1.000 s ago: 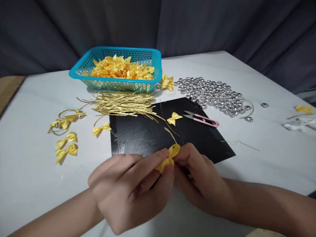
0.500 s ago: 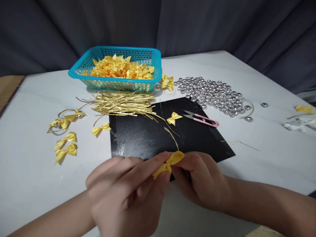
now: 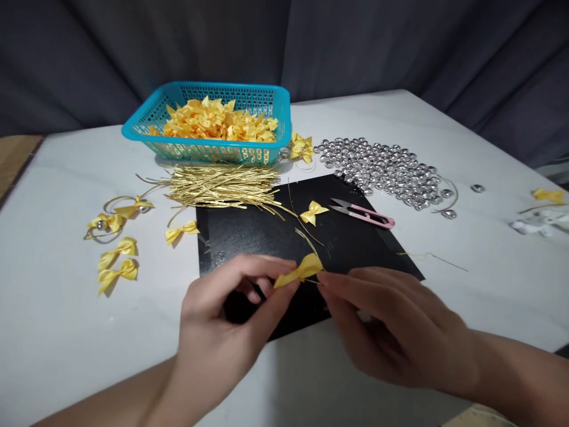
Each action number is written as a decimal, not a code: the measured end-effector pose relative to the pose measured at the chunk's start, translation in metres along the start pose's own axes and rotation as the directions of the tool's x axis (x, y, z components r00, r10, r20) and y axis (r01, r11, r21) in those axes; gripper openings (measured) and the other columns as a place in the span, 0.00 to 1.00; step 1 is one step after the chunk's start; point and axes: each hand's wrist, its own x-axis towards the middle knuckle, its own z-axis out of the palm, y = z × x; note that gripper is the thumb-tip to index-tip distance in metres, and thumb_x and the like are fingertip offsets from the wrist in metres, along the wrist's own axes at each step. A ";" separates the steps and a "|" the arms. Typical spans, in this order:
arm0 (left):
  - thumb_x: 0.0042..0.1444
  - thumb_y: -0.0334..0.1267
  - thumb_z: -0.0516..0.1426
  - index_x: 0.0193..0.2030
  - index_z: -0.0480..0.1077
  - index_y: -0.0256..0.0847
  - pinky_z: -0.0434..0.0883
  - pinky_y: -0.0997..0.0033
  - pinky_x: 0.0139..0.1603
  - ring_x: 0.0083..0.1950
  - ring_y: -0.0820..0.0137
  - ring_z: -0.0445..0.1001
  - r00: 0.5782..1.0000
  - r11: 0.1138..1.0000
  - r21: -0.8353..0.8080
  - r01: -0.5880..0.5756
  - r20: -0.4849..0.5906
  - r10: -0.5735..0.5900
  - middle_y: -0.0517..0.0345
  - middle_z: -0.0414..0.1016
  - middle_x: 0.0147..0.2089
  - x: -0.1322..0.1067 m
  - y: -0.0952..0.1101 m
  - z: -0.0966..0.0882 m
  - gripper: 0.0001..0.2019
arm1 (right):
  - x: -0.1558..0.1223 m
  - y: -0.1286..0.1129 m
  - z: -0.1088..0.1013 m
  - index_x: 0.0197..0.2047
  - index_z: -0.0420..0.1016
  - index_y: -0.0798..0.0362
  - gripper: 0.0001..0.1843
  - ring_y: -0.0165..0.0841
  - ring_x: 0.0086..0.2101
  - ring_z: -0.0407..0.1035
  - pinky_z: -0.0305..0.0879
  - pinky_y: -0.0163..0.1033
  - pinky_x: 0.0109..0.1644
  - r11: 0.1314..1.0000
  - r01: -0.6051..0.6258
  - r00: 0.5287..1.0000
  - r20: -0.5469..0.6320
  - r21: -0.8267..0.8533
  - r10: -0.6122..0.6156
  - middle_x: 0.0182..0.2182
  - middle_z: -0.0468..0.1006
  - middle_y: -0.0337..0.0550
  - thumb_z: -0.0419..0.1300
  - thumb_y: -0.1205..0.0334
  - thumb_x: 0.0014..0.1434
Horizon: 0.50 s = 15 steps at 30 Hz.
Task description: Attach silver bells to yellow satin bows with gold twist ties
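A yellow ribbon bow [image 3: 300,271] is pinched between the thumb and fingers of my left hand [image 3: 231,314], above the front of the black board [image 3: 267,243]. Just right of the bow, my right hand [image 3: 395,323] has its thumb and forefinger closed on a thin strand that runs out from under the bow; whether it is cord, thread or a needle cannot be made out. A short piece of gold cord [image 3: 306,240] rises behind the bow. Farther back on the board lie another yellow bow [image 3: 313,213] and pink-handled thread snips [image 3: 362,212].
A blue basket [image 3: 195,142] of yellow bows stands at the back, with a bundle of gold cords [image 3: 222,187] before it. Silver beads [image 3: 382,169] are heaped at right, near a threaded needle [image 3: 448,263]. Several loose bows [image 3: 118,276] lie at left.
My right hand has moved right, away from the bow, and a thin strand now shows between them. My left hand has turned, tilting the bow flatter.
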 end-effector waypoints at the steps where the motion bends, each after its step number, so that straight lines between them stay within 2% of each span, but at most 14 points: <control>1: 0.50 0.27 0.60 0.30 0.71 0.43 0.73 0.80 0.21 0.26 0.74 0.77 0.996 0.992 -0.090 0.094 -0.003 -0.095 0.62 0.80 0.29 0.001 0.002 0.002 0.06 | 0.002 0.001 -0.004 0.43 0.66 0.55 0.10 0.25 0.19 0.67 0.65 0.30 0.21 1.000 0.005 1.000 0.021 -0.028 -0.005 0.20 0.73 0.36 0.52 0.74 0.58; 3: 0.48 0.25 0.59 0.26 0.69 0.42 0.70 0.85 0.18 0.22 0.77 0.75 0.969 0.935 -0.258 0.245 0.035 -0.244 0.65 0.78 0.24 0.002 0.005 0.005 0.07 | 0.004 0.002 -0.010 0.44 0.67 0.54 0.11 0.25 0.18 0.66 0.64 0.30 0.20 0.997 0.008 0.999 0.037 -0.072 -0.005 0.21 0.73 0.36 0.51 0.74 0.58; 6: 0.46 0.24 0.59 0.22 0.67 0.42 0.70 0.89 0.19 0.20 0.80 0.74 0.926 0.822 -0.432 0.373 0.109 -0.362 0.68 0.76 0.20 0.002 0.009 0.005 0.09 | 0.005 0.006 -0.015 0.45 0.67 0.54 0.14 0.26 0.21 0.68 0.66 0.31 0.23 0.995 0.051 0.995 0.084 -0.089 -0.044 0.21 0.73 0.37 0.47 0.75 0.60; 9: 0.48 0.26 0.59 0.22 0.67 0.41 0.72 0.90 0.22 0.22 0.80 0.76 0.888 0.748 -0.484 0.455 0.185 -0.421 0.67 0.78 0.21 0.000 0.011 0.002 0.09 | 0.005 0.010 -0.017 0.48 0.67 0.56 0.13 0.29 0.24 0.69 0.66 0.35 0.25 0.985 0.147 0.978 0.161 -0.091 -0.131 0.23 0.75 0.41 0.46 0.70 0.63; 11: 0.49 0.27 0.59 0.21 0.68 0.41 0.73 0.89 0.25 0.24 0.79 0.77 0.868 0.710 -0.504 0.492 0.224 -0.443 0.67 0.78 0.21 -0.002 0.012 0.001 0.09 | 0.007 0.012 -0.017 0.49 0.67 0.57 0.13 0.29 0.25 0.70 0.67 0.36 0.26 0.977 0.196 0.969 0.168 -0.088 -0.179 0.26 0.76 0.43 0.47 0.68 0.64; 13: 0.49 0.27 0.59 0.21 0.68 0.41 0.73 0.89 0.26 0.25 0.79 0.77 0.859 0.687 -0.520 0.508 0.246 -0.449 0.67 0.77 0.20 -0.003 0.013 0.001 0.09 | 0.010 0.013 -0.017 0.48 0.68 0.57 0.12 0.28 0.24 0.70 0.66 0.36 0.25 0.981 0.185 0.975 0.140 -0.056 -0.175 0.27 0.77 0.42 0.49 0.71 0.62; 15: 0.48 0.28 0.60 0.21 0.70 0.41 0.73 0.90 0.27 0.25 0.80 0.77 0.856 0.676 -0.528 0.514 0.256 -0.450 0.67 0.77 0.20 -0.003 0.012 0.001 0.08 | 0.012 0.012 -0.016 0.45 0.68 0.56 0.13 0.26 0.20 0.67 0.62 0.35 0.20 0.994 0.105 0.988 0.115 -0.004 -0.104 0.25 0.77 0.40 0.48 0.74 0.61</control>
